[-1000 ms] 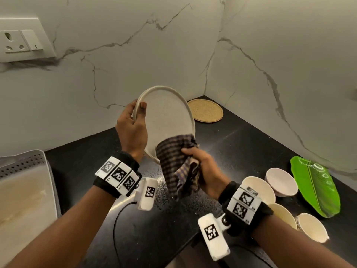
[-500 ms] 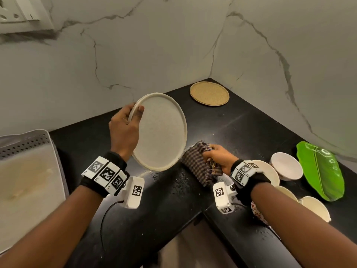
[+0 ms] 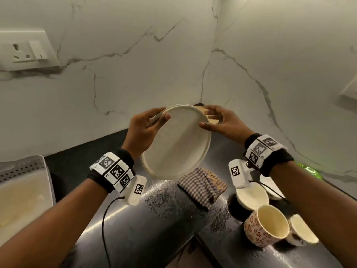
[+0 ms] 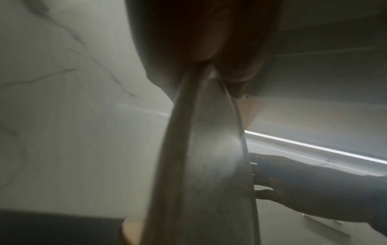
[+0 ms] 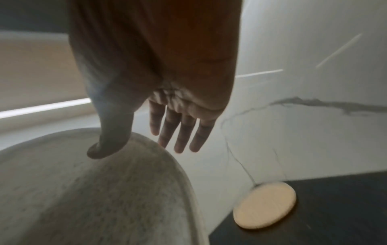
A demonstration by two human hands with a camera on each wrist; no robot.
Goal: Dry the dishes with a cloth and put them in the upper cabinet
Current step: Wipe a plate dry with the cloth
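White marble walls (image 3: 173,55) veined in grey meet at a corner above a black countertop (image 3: 154,219) beaded with water. Much is hard to read: both wrist views are soft and smeared, and the left wrist view shows the plate (image 4: 205,165) only edge-on, a pale blade running down from a dark palm. From the head camera the round woven mat (image 3: 211,118) in the corner is mostly hidden behind the plate (image 3: 176,144) and the right fingers; the right wrist view shows that mat (image 5: 265,204) whole on the counter. A green leaf-shaped dish (image 3: 307,170) is nearly all covered by the right wrist band, and one bowl (image 3: 270,187) is cut off by the right arm.

Below the plate the checked cloth (image 3: 202,185) lies crumpled on the counter, touched by neither hand. To its right stand a cream bowl (image 3: 251,197), a flower-patterned cup (image 3: 267,228) and a smaller cup (image 3: 302,232). A perforated drying tray (image 3: 23,171) sits at the left edge, a socket plate (image 3: 27,49) on the wall above.

The left hand (image 3: 144,130) grasps the plate's upper left rim, thumb on the face, fingers behind. The right hand (image 3: 224,121) has its thumb on the opposite rim and its fingers straight behind it.

Half a second ago the right hand was setting the cloth down and the left held the plate alone; now both hands are on the plate, lifted higher before the corner.
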